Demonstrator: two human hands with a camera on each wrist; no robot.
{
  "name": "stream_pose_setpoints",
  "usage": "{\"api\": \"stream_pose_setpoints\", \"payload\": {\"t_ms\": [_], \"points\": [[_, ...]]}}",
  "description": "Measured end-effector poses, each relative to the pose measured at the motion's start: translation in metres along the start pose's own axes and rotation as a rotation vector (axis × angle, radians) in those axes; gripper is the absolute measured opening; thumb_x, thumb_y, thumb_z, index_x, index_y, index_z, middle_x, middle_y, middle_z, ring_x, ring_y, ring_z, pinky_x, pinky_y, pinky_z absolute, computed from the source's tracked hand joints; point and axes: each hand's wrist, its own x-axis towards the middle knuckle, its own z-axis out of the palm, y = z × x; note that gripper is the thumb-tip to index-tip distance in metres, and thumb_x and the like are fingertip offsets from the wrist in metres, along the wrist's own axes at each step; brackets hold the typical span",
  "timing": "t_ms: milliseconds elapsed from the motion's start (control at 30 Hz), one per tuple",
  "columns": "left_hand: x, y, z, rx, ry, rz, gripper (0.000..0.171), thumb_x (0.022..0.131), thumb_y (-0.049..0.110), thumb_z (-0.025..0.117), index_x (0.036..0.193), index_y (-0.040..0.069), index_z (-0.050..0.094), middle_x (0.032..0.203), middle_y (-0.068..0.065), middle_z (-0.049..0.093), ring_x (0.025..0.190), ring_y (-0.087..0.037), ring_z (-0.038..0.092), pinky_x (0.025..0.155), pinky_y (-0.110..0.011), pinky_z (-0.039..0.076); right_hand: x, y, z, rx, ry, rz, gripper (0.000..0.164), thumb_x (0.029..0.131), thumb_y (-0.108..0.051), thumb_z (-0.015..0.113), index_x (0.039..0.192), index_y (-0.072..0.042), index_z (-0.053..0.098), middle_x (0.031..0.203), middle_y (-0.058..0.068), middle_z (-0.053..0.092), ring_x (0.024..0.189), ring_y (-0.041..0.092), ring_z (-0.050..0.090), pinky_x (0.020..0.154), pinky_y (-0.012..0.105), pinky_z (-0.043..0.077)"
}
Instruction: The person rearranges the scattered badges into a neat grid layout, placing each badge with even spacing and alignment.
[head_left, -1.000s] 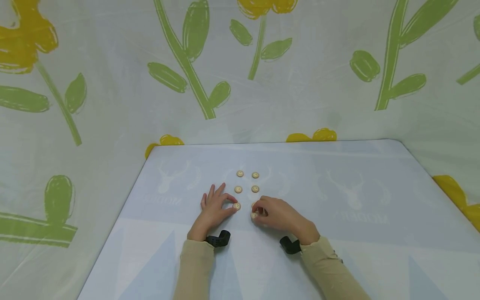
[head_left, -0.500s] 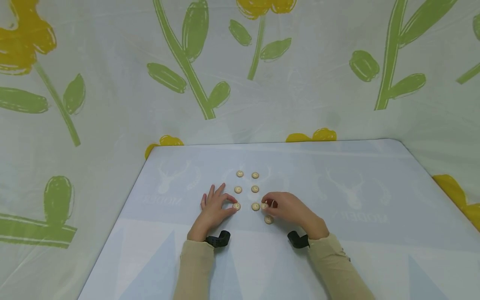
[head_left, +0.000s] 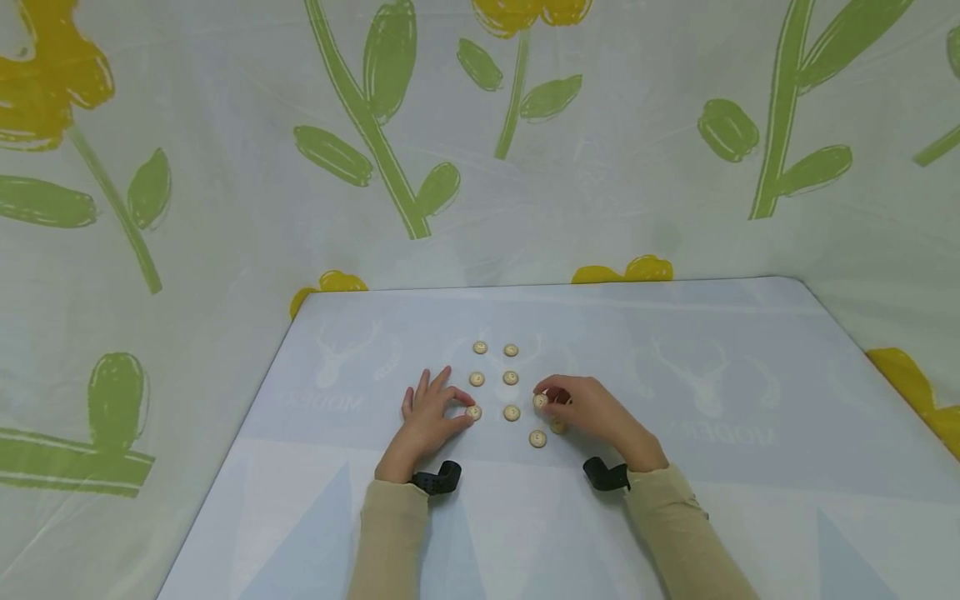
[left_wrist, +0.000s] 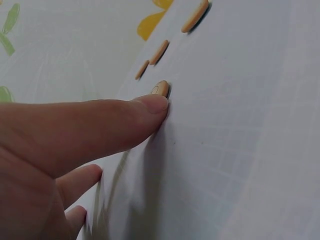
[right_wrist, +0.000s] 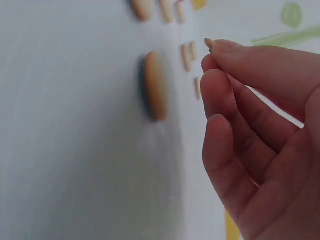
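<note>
Small round tan wooden discs with dark marks lie on the table in the head view. My left hand (head_left: 425, 422) pinches one wooden disc (head_left: 473, 412) at its sides, its other fingers spread on the table. In the left wrist view the thumb covers part of that disc (left_wrist: 161, 88). My right hand (head_left: 591, 414) holds another disc (head_left: 540, 402) between thumb and fingertips; only its edge shows in the right wrist view. Beneath the right hand a further disc (head_left: 558, 427) is partly hidden. One loose disc (head_left: 537, 438) lies just nearer the front.
Ahead of the hands, discs stand in two short columns, with a left back disc (head_left: 480, 347) and a right front disc (head_left: 512, 412) among them. The pale table (head_left: 525, 525) meets a flower-printed cloth wall (head_left: 600, 192) at the back.
My right hand has moved right and slightly away with a disc, uncovering the right column's front disc and a loose disc nearer the front. The left hand has stayed in place.
</note>
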Motion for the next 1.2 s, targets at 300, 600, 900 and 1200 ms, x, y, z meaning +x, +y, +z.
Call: {"api": "stream_pose_setpoints", "payload": {"t_ms": [300,600,900,1200], "points": [[-0.001,0.000,-0.001,0.000,0.008,0.029,0.012,0.083,0.027,0.066,0.093,0.024,0.063,0.152,-0.009,0.021,0.141,-0.034,-0.003,0.106,-0.057,-0.006,0.002,0.010,-0.007,0.121,0.022,0.065,0.020,0.084,-0.025,0.066,0.104,-0.023,0.064,0.089,-0.004,0.062,0.079,0.016,0.055,0.064,0.030,0.047],[0.000,0.000,-0.001,0.016,0.005,0.017,0.012,0.083,0.029,0.067,0.094,0.025,0.063,0.152,-0.007,0.021,0.142,-0.032,-0.004,0.106,-0.056,-0.006,0.012,0.023,-0.007,0.113,0.023,0.120,0.023,0.085,-0.018,0.064,0.107,-0.017,0.064,0.090,-0.002,0.062,0.081,0.017,0.053,0.070,0.030,0.045],[0.000,-0.001,0.001,0.018,0.008,0.004,0.013,0.082,0.029,0.067,0.094,0.026,0.063,0.152,-0.006,0.021,0.142,-0.031,-0.004,0.106,-0.055,-0.006,0.027,0.027,-0.010,0.070,0.026,0.172,0.024,0.085,-0.021,0.064,0.108,-0.019,0.063,0.096,-0.001,0.062,0.088,0.018,0.052,0.074,0.031,0.043],[0.001,0.000,0.000,0.030,0.003,0.002,0.012,0.082,0.030,0.067,0.093,0.027,0.063,0.152,-0.007,0.021,0.142,-0.032,-0.003,0.106,-0.057,-0.005,0.040,0.020,-0.013,0.046,0.071,0.183,0.022,0.085,-0.018,0.064,0.106,-0.015,0.063,0.096,0.002,0.063,0.089,0.019,0.054,0.079,0.034,0.044]]}}
